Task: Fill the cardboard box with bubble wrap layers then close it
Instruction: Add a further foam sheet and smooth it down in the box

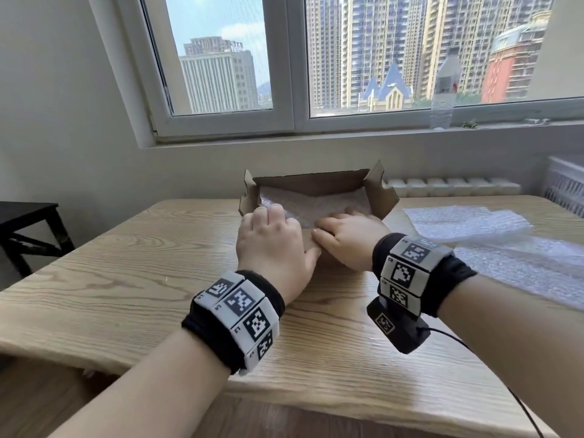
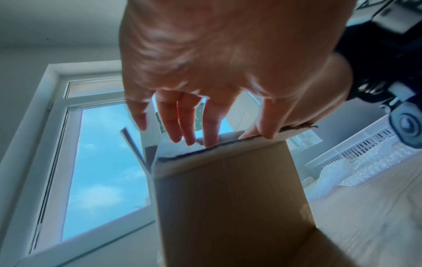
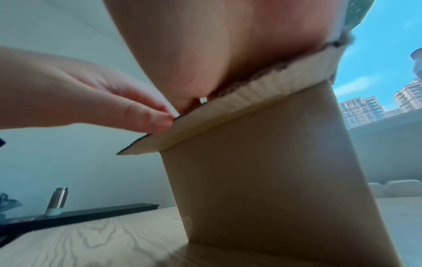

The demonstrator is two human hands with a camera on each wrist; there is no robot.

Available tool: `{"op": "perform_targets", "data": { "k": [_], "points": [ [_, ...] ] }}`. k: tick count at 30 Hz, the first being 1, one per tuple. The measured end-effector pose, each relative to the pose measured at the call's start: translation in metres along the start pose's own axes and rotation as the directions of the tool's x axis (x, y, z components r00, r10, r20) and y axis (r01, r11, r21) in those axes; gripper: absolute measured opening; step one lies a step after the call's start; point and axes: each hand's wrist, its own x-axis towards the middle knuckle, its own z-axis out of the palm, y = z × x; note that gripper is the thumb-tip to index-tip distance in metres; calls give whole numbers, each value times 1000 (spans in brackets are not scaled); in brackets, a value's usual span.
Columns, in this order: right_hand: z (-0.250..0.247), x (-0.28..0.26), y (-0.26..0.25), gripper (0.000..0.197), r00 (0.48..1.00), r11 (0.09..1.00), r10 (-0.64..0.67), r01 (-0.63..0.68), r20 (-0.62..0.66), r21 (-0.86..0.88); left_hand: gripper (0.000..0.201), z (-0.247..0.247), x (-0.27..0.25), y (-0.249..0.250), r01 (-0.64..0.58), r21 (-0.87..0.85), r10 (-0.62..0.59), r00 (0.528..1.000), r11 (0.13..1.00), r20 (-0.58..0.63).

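Note:
A brown cardboard box (image 1: 316, 181) stands on the wooden table (image 1: 126, 279), its back and side flaps upright. Bubble wrap (image 1: 322, 200) lies inside it. Both hands sit at the box's near edge, on the near flap (image 3: 228, 112), which is folded inward. My left hand (image 1: 268, 238) reaches over the flap's edge with straight fingers (image 2: 189, 126) whose tips touch the wrap, and its thumb lies on the flap. My right hand (image 1: 347, 238) presses its palm flat on the flap beside the left thumb (image 3: 146, 119). The right hand's fingertips are hidden.
Loose bubble wrap sheets (image 1: 467, 222) lie on the table to the right of the box, and more wrap (image 1: 521, 263) lies nearer the right edge. A plastic bottle (image 1: 444, 90) stands on the windowsill. A black side table (image 1: 25, 229) stands at the left.

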Motion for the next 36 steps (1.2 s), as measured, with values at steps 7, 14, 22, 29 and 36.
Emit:
{"op": "perform_targets", "data": {
  "k": [7, 14, 22, 29, 36],
  "points": [
    [-6, 5, -2, 48, 997, 1000, -3, 3, 81, -3, 40, 3, 44, -1, -25, -249, 50, 994, 968, 97],
    [-14, 17, 1, 43, 994, 993, 60, -69, 93, 93, 36, 17, 76, 4, 144, -193, -41, 889, 971, 455],
    [-14, 54, 10, 51, 967, 975, 168, -191, 194, 111, 36, 19, 98, 3, 192, -203, -63, 857, 960, 511],
    [-10, 73, 13, 60, 974, 989, 146, -146, 172, -10, 37, 31, 117, -3, 161, -197, -28, 836, 967, 547],
    [-10, 79, 13, 65, 975, 985, 171, -164, 142, -60, 37, 40, 112, -2, 49, -142, 11, 920, 989, 392]
  ]
}}
